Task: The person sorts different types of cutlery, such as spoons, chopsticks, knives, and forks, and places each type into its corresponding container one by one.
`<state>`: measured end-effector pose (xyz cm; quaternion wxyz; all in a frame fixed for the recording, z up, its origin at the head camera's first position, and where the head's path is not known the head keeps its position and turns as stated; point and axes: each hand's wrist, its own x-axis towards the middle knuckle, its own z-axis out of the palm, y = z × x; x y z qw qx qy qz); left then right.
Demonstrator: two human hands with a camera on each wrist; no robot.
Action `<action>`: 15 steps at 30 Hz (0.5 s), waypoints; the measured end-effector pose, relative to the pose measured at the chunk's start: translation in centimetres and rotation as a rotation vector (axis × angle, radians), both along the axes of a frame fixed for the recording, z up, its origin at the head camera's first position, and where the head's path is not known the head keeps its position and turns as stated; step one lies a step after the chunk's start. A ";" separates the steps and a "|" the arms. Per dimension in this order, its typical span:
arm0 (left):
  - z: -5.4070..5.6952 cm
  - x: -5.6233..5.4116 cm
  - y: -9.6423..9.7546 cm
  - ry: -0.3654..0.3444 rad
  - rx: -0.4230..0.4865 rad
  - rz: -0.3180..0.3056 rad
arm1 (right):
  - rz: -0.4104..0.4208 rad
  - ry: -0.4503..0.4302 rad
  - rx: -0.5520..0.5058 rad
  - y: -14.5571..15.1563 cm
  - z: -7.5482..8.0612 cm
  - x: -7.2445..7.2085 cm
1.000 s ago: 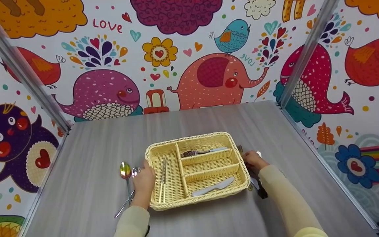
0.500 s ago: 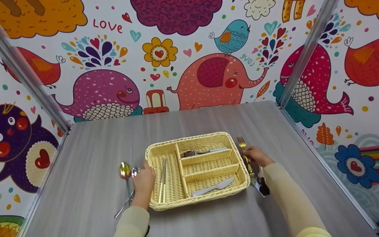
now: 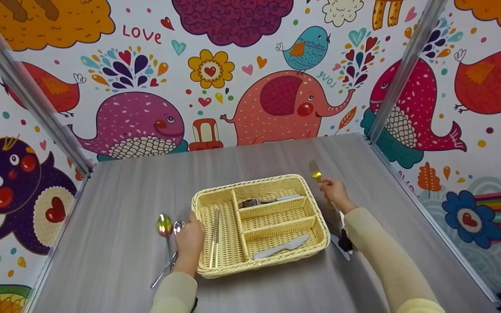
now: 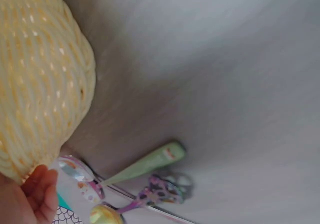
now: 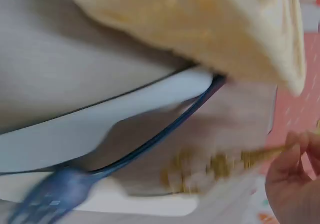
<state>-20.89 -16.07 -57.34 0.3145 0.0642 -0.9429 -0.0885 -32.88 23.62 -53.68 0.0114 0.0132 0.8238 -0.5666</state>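
Note:
My left hand (image 3: 190, 238) grips the left rim of a pale woven cutlery basket (image 3: 278, 217) with several compartments. My right hand (image 3: 336, 194), beyond the basket's right side, pinches a gold fork (image 3: 316, 174) by its neck, tines pointing away. In the right wrist view the fork's ornate handle (image 5: 220, 166) trails blurred from the fingers. Chopsticks (image 3: 215, 239) lie in the basket's long left compartment. A fork (image 3: 255, 202) occupies the back compartment, and a pale grey knife (image 3: 282, 248) the front one.
Spoons (image 3: 165, 225) lie on the table left of the basket; a green handle (image 4: 147, 164) and an openwork handle (image 4: 155, 193) show there. Right of the basket lie a dark fork (image 5: 150, 144) and a white knife (image 5: 112, 115). Printed panels enclose the table's back and sides.
My right hand has drawn the gold fork out from the cutlery on the right and moved it toward the back. The left hand and basket have stayed put.

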 end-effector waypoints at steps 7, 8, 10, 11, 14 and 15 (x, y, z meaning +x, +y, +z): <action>-0.3 -0.1 -0.1 0.063 -0.023 0.005 | 0.040 0.281 0.393 -5.2 4.4 0.9; -0.4 -0.1 -0.1 0.070 -0.022 0.005 | 0.063 0.331 0.400 -5.9 4.5 0.9; -0.5 -0.1 -0.1 0.074 -0.010 0.002 | 0.103 0.407 0.390 -7.3 4.7 1.0; -0.5 -0.1 -0.1 0.073 -0.006 0.000 | 0.130 0.449 0.385 -7.9 4.6 0.9; -0.5 -0.2 -0.1 0.091 -0.004 -0.002 | 0.220 0.533 0.414 -9.7 4.6 1.1; -0.5 -0.2 -0.1 0.105 -0.008 -0.002 | 0.254 0.535 0.440 -10.2 4.6 1.2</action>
